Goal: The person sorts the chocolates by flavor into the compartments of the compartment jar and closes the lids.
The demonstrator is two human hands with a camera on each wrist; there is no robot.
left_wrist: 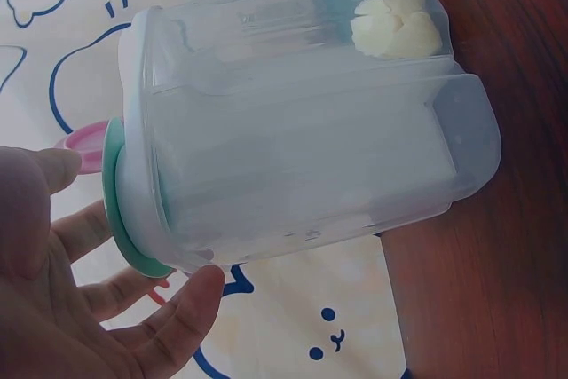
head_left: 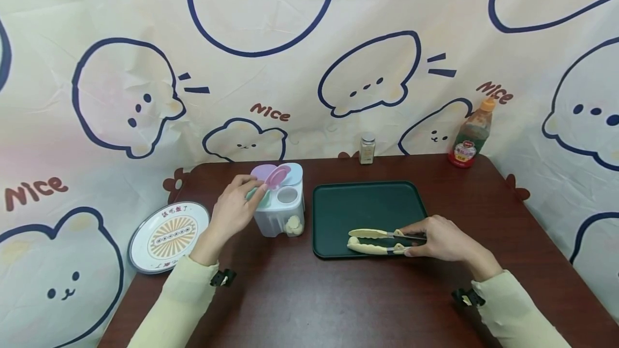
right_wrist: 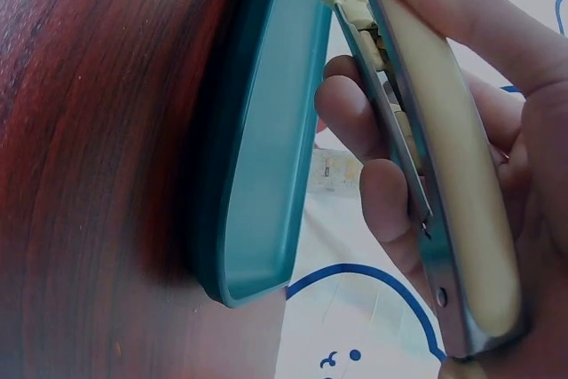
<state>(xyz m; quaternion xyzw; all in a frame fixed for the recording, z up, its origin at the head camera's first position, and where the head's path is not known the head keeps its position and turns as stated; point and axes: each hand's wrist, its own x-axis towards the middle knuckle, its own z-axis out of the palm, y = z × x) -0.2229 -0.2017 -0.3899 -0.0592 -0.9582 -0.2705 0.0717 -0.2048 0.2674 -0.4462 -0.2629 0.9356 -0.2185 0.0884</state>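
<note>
My left hand is at the top of a clear plastic storage box with several coloured lids. Thumb and forefinger pinch a pink lid, which stands tilted above the box beside a round opening. The other fingers spread near the green lid in the left wrist view. Pale yellowish-white pieces lie inside one compartment. My right hand grips food tongs with cream tips and handles. The tongs' arms are parted above the front of a dark green tray, with nothing between their tips.
A round white patterned plate lies at the left edge of the brown table. Along the back stand a small jar with a metal cap and a sauce bottle with an orange cap. A printed cloth hangs behind.
</note>
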